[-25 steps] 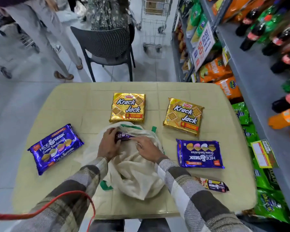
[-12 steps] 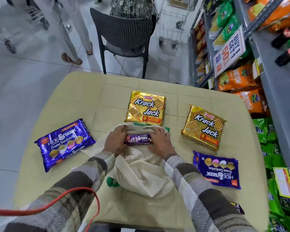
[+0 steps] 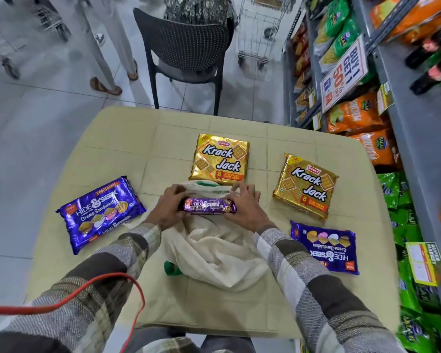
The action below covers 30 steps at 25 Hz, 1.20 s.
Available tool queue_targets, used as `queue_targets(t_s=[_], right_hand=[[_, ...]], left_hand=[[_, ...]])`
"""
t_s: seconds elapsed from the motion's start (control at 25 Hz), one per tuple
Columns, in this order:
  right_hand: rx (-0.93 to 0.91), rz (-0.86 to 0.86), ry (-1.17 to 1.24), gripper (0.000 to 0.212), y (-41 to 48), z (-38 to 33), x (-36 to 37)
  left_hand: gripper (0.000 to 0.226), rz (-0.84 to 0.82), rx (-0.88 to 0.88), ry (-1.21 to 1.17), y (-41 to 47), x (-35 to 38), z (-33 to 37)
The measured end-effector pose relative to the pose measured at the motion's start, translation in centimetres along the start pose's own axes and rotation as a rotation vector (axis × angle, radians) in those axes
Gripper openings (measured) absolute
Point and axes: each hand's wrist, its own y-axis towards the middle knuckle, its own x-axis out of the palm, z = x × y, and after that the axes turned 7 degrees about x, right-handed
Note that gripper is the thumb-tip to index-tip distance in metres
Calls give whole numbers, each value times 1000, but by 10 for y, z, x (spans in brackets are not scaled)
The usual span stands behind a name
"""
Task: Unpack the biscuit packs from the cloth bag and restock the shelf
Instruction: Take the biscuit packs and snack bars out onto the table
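The left hand (image 3: 167, 208) and right hand (image 3: 247, 208) each grip one end of a slim purple roll (image 3: 208, 205) printed "HIDE & SEEK", fingers curled round it. They hold it level just over the open mouth of the cream bag (image 3: 214, 248). The bag lies crumpled on the table (image 3: 127, 138); green lettering on its rim is too folded to read. Beyond the bag, touching its rim, lies the middle Krack Jack (image 3: 219, 157), a gold pack marked "PARLE", "80" and "8 STAY FRESH PACKS INSIDE". The right Krack Jack (image 3: 305, 186), with the same print, lies apart from it and turned a little. To the left lies the left Creme pack (image 3: 101, 212), purple, reading "HIDE & SEEK Creme Sandwiches" and "4 FUN FLAVOURS". The right Creme pack (image 3: 325, 247) lies near the right sleeve with its writing upside down to the wearer. The table is pale yellow with a tile-like grid. A red cable (image 3: 107, 281) loops over the left sleeve. Behind the table stand a dark chair (image 3: 186, 44) and a wire trolley (image 3: 257, 34) on grey floor tiles, and a person's legs (image 3: 107, 47) show at left. The shelf (image 3: 418, 123) on the right carries orange bags (image 3: 354, 115), green bags (image 3: 392, 189), bottles (image 3: 433, 72) and a sign (image 3: 343, 72) reading "BUY 1 GET 1 50% OFF".
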Motion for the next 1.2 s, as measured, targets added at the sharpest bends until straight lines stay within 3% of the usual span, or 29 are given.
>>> queue_targets(t_s=[0.32, 0.56, 0.84, 0.96, 1.2], right_hand=[[-103, -57, 186, 50, -33, 1, -52], [-157, -59, 139, 51, -44, -22, -74], [-389, -139, 11, 53, -33, -108, -53], [-517, -153, -61, 43, -32, -148, -31], [-617, -252, -148, 46, -37, -200, 40]], left_hand=[[55, 5, 108, 79, -28, -34, 45], [51, 102, 110, 65, -64, -56, 60], [42, 285, -59, 11, -158, -66, 19], [45, 359, -151, 2, -204, -58, -7], [45, 386, -373, 20, -267, -22, -50]])
